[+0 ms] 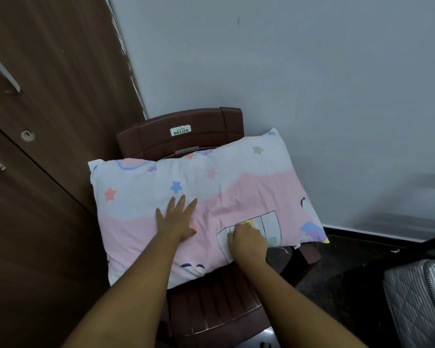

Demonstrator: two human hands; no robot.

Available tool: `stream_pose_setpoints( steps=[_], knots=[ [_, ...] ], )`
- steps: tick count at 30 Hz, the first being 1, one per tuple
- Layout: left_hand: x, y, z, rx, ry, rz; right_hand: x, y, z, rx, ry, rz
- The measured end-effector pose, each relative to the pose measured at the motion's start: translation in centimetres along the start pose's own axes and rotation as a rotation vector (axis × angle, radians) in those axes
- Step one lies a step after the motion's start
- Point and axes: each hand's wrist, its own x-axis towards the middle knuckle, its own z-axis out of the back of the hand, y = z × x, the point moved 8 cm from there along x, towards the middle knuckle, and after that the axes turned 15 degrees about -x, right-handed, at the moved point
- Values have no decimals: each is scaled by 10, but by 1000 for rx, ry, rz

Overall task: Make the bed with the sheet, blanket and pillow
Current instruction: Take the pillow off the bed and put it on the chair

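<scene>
A pillow (211,194) in a white and pink case with coloured stars lies across the seat of a dark brown plastic chair (186,131). My left hand (177,218) rests flat on the pillow's middle with fingers spread. To its right, my right hand (248,241) sits on the pillow's near right part with fingers curled into the fabric. A corner of a grey striped mattress (419,297) shows at the lower right. No sheet or blanket is in view.
A brown wooden wardrobe (48,146) with metal handles fills the left side, close to the chair. A pale grey wall (312,84) stands behind the chair. Dark floor (349,267) lies between the chair and the mattress.
</scene>
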Motion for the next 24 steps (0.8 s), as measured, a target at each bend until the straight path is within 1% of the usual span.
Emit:
stream_pose_setpoints(
  steps=[2, 4, 5, 7, 9, 11, 13, 15, 18, 21, 24],
  knots=[
    [-4, 0, 0, 8, -23, -9, 8, 5, 13, -49, -190, 66],
    [-6, -2, 1, 8, -58, -18, 19, 2, 11, -42, -203, 93],
    [-6, -2, -1, 16, -58, -20, 23, -1, 9, -64, -159, 99],
    [-5, -1, -9, 64, -11, -8, 31, -6, -3, -134, -12, 113],
    [-5, -1, -16, 112, 40, 27, 38, -10, -8, -194, 75, 132],
    [-4, -4, -18, 103, 60, 62, 41, -9, -13, -206, 154, 151],
    [-4, -15, -15, 59, 50, 66, 44, -10, -11, -169, 211, 161],
    [-3, -30, -13, 30, 17, 26, 45, -12, 2, -135, 178, 195],
    [2, -66, -6, 7, -56, -79, 45, -30, 22, -91, 47, 198],
    [4, -116, 0, 13, -97, -209, 44, -66, 27, -70, 13, 119],
    [2, -176, -7, 49, -75, -321, 40, -115, 29, -70, 28, 24]
  ],
)
